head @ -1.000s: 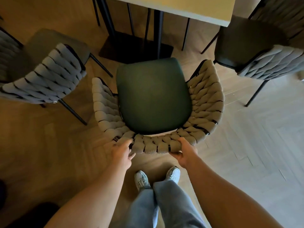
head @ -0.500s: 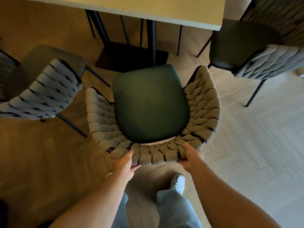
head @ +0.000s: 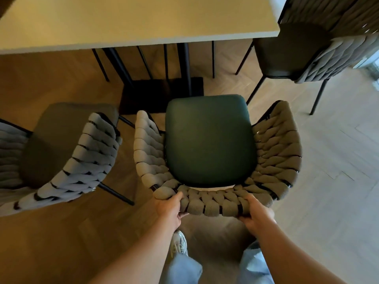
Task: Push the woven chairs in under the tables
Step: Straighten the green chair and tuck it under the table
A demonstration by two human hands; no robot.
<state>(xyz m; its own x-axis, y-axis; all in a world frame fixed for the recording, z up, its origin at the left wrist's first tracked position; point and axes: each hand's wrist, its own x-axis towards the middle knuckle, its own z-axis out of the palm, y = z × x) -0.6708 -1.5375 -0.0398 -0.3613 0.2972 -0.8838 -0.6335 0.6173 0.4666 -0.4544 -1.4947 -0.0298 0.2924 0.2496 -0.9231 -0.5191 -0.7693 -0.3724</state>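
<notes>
A woven chair (head: pixel 276 152) with a dark green seat stands in front of me, its seat facing the pale table (head: pixel 133 21). The seat's front edge lies short of the table edge, above the black table base (head: pixel 162 93). My left hand (head: pixel 170 208) grips the woven backrest at its left end. My right hand (head: pixel 256 212) grips the same backrest at its right end. Both arms reach forward from the bottom of the view.
A second woven chair (head: pixel 86 167) stands close on the left, turned at an angle. A third woven chair (head: pixel 336 56) stands at the upper right by the table corner. Thin black chair and table legs cross under the table. Wooden herringbone floor lies all around.
I have stepped forward with the chair held in both hands. The chair has moved toward the table, and much more of the tabletop is in view.
</notes>
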